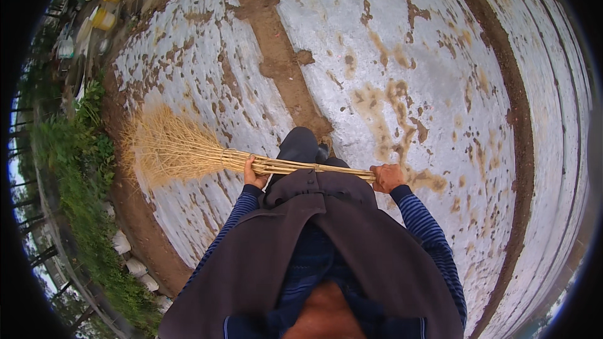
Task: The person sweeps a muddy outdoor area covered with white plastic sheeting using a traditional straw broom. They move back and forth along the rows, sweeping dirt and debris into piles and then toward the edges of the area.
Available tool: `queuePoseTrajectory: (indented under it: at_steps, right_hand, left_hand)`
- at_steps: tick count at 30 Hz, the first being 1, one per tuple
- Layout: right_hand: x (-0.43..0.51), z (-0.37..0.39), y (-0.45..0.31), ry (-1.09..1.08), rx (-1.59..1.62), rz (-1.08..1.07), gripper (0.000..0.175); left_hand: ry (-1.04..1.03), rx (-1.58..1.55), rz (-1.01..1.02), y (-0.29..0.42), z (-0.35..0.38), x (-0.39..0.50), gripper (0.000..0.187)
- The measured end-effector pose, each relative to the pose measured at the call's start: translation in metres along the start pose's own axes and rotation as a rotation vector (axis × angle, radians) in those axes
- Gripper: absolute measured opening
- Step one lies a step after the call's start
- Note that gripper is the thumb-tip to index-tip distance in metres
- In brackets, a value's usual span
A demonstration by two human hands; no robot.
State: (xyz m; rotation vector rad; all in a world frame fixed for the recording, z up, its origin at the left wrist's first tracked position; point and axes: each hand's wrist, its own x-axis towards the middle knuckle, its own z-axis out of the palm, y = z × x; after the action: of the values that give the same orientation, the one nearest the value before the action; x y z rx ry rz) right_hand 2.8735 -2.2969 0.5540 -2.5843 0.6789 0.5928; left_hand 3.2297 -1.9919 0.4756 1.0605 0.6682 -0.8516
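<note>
A long broom of bundled dry twigs (179,148) lies across the front of my body, its bushy end fanned out to the left. My left hand (255,175) grips the bundle near the base of the fan. Around the thin end of the handle, on the right, my right hand (388,178) is closed. Below the broom a dark trouser knee (299,143) and part of a dark shoe show. The bristles are over pale plastic film (207,80) spotted with soil.
Soil furrows (282,66) separate wide strips of film (424,56) spread over the ground. Green plants (89,188) and white bags (121,242) line the left edge. Yellow buckets (103,19) and other items stand at the upper left.
</note>
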Motion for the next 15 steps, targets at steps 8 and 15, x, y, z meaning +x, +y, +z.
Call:
queuePoseTrajectory:
  at_steps: [8,15]
  right_hand:
    - [0.017,0.007,-0.019,-0.035,0.151,0.115,0.034]
    - [0.045,-0.024,-0.02,-0.04,0.17,0.235,0.031]
  left_hand:
    - [-0.28,0.103,-0.06,0.055,0.027,0.042,0.027]
    - [-0.173,0.459,-0.041,0.093,0.077,0.112,0.04]
